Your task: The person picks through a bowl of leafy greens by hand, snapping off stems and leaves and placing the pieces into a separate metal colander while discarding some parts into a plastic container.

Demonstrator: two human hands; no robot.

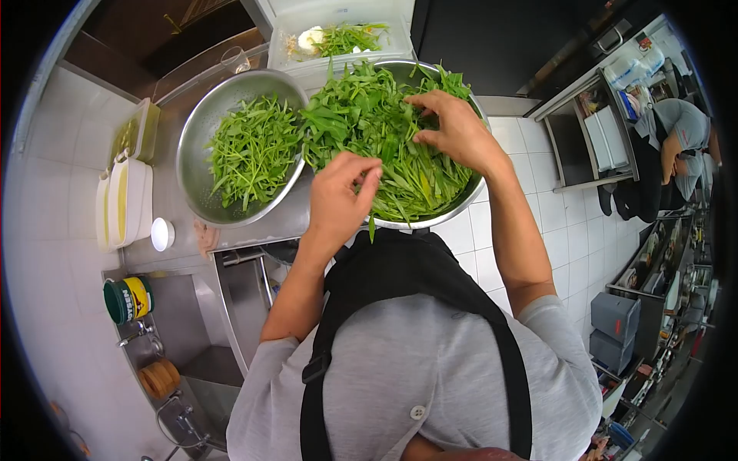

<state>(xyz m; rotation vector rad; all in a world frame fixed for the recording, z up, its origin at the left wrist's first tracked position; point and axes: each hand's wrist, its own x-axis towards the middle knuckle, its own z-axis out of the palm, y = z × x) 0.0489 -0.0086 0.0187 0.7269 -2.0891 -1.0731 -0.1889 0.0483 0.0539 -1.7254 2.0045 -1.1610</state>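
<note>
A large metal bowl (480,188) is heaped with leafy green vegetables (361,115), with long stems bunched toward its near side. My left hand (344,192) is at the bowl's near left rim, fingers curled and thumb pressed toward the index finger. What lies in that pinch, if anything, is too small to make out. Over the right side of the heap, my right hand (459,131) has its thumb and fingers apart, the fingertips close to the leaves. To the left, a second metal bowl (192,180) holds a smaller pile of cut green stems and leaves (254,150).
Behind the bowls stands a clear plastic tub (396,38) with greens and a white lump. A small white cup (162,234), white containers (127,203) and a sink (207,323) are at left. Another person (676,146) bends near shelving at right.
</note>
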